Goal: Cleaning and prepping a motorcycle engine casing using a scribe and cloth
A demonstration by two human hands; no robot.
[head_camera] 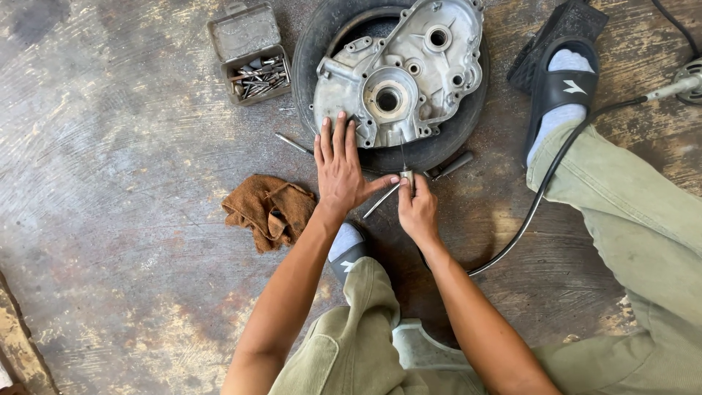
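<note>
Metal throughout, the small fitting (406,176) with its thin wire-like stem is judged light, stiff and probably slick with oil; it is best pinched at its short body, not the slender stem. It is held just in front of the tyre (314,44), above the floor (110,183), beside a thin rod (380,201). The right hand (418,212) is closed narrowly, its fingertips pinched on the fitting. The left hand (340,172) is spread wide and flat, fingers laid on the edge of the heavy, rigid cast engine cover (398,73), thumb stretched toward the fitting. A brown rag (269,210) lies near.
</note>
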